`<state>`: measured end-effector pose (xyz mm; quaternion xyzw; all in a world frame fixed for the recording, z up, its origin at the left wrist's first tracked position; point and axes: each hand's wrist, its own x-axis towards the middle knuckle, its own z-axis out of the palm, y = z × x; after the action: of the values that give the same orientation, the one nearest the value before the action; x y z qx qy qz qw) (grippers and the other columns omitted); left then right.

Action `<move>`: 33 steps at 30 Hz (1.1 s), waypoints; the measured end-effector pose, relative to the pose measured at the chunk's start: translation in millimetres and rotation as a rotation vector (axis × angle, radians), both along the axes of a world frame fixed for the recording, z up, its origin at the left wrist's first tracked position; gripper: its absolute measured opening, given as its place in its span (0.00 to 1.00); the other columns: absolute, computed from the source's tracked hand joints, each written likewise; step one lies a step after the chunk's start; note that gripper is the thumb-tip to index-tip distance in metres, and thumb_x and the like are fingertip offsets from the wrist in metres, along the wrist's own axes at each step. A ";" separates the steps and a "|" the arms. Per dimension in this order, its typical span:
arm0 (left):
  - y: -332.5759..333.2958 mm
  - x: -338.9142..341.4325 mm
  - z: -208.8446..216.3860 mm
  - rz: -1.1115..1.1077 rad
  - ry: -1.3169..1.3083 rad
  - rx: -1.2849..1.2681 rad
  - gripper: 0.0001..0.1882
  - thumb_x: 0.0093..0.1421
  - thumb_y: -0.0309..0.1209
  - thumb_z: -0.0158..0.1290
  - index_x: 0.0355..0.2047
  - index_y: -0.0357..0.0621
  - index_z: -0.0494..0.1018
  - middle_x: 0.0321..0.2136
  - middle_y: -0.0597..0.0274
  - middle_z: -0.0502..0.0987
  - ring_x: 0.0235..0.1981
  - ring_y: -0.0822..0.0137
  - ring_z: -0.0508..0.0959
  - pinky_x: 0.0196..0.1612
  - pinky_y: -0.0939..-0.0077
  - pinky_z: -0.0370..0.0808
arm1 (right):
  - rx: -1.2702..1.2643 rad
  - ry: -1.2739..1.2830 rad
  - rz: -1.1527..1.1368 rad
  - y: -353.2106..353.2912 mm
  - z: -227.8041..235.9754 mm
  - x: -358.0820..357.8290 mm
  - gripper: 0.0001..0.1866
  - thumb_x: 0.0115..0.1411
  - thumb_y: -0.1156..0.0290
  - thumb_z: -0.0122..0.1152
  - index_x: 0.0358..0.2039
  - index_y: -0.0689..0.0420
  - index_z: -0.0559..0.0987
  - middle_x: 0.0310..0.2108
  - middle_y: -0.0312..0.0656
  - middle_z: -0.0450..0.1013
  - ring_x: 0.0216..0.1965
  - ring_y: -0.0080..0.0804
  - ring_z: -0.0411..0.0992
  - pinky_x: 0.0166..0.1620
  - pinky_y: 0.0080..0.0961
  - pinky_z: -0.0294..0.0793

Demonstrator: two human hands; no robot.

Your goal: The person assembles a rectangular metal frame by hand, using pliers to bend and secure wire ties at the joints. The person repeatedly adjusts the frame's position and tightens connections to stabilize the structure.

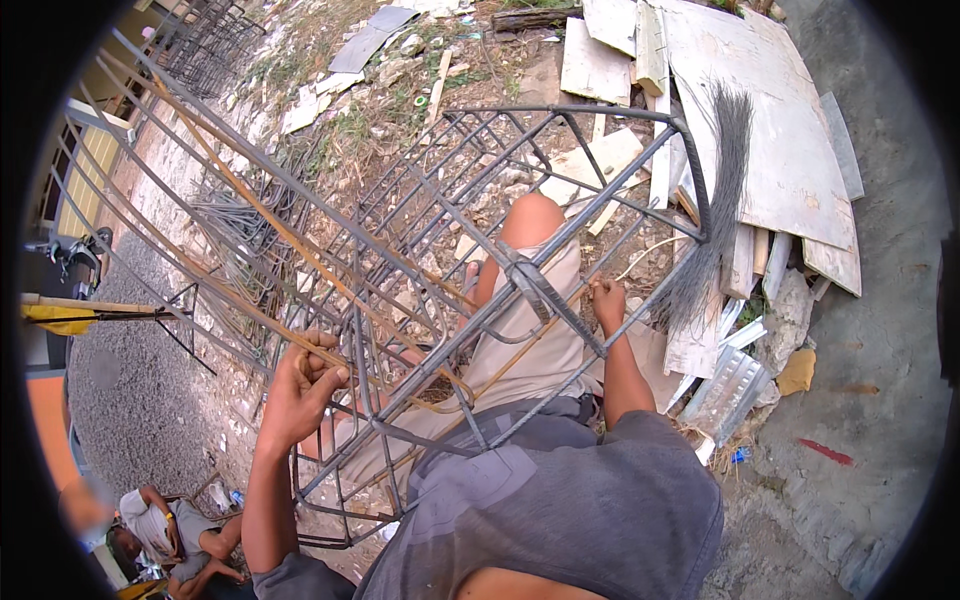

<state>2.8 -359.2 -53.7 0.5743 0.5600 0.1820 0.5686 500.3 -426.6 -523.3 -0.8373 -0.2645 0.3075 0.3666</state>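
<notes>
A rebar cage (510,262), made of long dark bars with square stirrups, lies slanted across my lap. My left hand (303,388) is closed round a rusty steel bar (245,312) at the cage's left side, thumb lying along it. On the right, my right hand (608,302) is closed in a pinch beside a rusty bar inside the cage; what its fingers hold, if anything, is too small to make out. Several long bars (262,165) run out from the cage to the upper left. A bundle of thin tie wire (722,180) hangs over the cage's right end.
White-stained boards (745,120) are piled at the upper right, with bent metal sheeting (728,393) below. More loose steel (255,225) lies on the rubble left of the cage. A gravel heap (130,375) is at far left. Another person (170,535) is at the lower left.
</notes>
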 end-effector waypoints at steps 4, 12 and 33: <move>-29.8 -12.3 5.4 0.112 0.087 0.021 0.21 0.67 0.18 0.57 0.57 0.34 0.64 0.35 0.62 0.80 0.36 0.76 0.80 0.42 0.78 0.78 | -0.264 -0.164 0.234 39.4 21.9 -64.1 0.25 0.62 0.51 0.67 0.48 0.60 0.83 0.47 0.56 0.80 0.47 0.52 0.80 0.50 0.47 0.78; -12.4 2.3 14.5 0.038 0.047 -0.044 0.22 0.68 0.20 0.57 0.59 0.35 0.64 0.39 0.59 0.82 0.43 0.72 0.80 0.46 0.74 0.76 | -0.193 0.011 0.269 74.0 -27.0 -72.8 0.26 0.65 0.49 0.63 0.48 0.61 0.82 0.47 0.52 0.79 0.45 0.46 0.78 0.46 0.46 0.77; -13.6 -9.7 0.5 -0.166 0.106 0.218 0.15 0.65 0.26 0.57 0.48 0.31 0.68 0.33 0.40 0.83 0.39 0.41 0.84 0.43 0.52 0.79 | 0.493 -0.723 0.013 -65.8 427.2 59.3 0.23 0.77 0.56 0.53 0.58 0.63 0.78 0.46 0.41 0.78 0.40 0.27 0.75 0.40 0.26 0.73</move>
<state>-6.9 -372.7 -53.2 0.6860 0.5166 0.1636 0.4856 559.5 -492.4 -96.1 -0.7768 -0.4466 -0.0755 0.4375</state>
